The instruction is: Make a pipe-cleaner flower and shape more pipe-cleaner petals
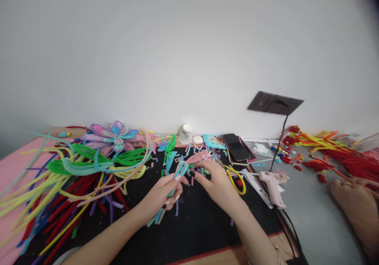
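My left hand (168, 192) is closed around a bundle of looped pipe cleaners (181, 168) in light blue and pale pink. Their loops stick up above the fist and the cut ends hang out below it. Just to the right, my right hand (214, 182) hovers with thumb and forefinger apart, close to the loops; its other fingers are partly hidden. Behind the hands lie pink pipe-cleaner loops (199, 156) and short cut pieces on the black mat (204, 225).
At left lies a heap of coloured pipe cleaners (59, 194), with a pipe-cleaner flower (117, 136) behind. Along the wall are a paper cup (186, 132) and a phone (237, 146). A pink glue gun (272, 188) trails a cord at right, near another person's hand (355, 196).
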Action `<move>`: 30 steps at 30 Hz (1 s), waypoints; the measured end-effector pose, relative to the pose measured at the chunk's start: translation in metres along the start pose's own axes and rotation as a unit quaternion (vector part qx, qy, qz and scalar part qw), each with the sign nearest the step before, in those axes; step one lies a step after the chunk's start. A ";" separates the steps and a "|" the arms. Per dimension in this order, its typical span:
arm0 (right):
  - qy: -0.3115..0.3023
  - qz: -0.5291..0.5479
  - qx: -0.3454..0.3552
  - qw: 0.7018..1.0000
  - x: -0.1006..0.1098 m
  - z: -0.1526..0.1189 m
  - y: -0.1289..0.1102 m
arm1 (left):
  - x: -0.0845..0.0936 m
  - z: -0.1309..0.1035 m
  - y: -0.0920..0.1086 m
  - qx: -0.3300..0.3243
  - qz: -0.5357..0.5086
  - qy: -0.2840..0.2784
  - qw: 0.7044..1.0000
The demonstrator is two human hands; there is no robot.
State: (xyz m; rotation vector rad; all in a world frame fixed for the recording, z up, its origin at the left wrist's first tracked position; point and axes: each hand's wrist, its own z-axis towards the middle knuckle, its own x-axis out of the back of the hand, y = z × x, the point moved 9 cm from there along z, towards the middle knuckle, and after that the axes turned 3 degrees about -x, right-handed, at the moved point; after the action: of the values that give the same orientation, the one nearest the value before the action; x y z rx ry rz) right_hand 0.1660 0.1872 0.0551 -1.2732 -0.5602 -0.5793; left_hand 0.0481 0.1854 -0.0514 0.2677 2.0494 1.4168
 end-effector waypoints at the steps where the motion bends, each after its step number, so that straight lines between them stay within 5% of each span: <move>1: -0.022 0.035 0.004 0.999 -0.011 0.004 -0.004 | -0.001 0.000 0.001 -0.004 0.002 -0.006 1.000; 4: -0.118 0.180 -0.037 0.976 -0.045 0.013 0.000 | -0.003 0.000 0.003 -0.016 0.003 -0.015 1.000; 6: -0.127 0.253 -0.072 0.957 -0.055 0.018 0.009 | 0.000 0.001 0.003 -0.023 0.002 -0.006 1.000; 13: -0.083 0.325 -0.115 0.935 -0.052 0.020 0.039 | 0.008 0.006 0.003 -0.043 0.039 0.016 0.998; 23: -0.090 0.326 -0.096 0.936 -0.060 0.016 0.047 | 0.006 0.004 -0.005 0.005 0.050 0.012 0.999; 27: -0.075 0.374 -0.107 0.918 -0.057 0.017 0.049 | 0.010 -0.001 0.007 -0.037 0.142 0.035 0.989; 30: -0.038 0.425 -0.119 0.897 -0.049 0.019 0.055 | 0.022 -0.007 0.029 -0.096 0.268 0.097 0.954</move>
State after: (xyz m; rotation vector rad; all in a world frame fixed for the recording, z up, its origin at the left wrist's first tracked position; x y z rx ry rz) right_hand 0.1660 0.2205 -0.0134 -1.6193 0.0473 0.1470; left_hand 0.0215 0.2021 -0.0323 0.6619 2.0607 2.0258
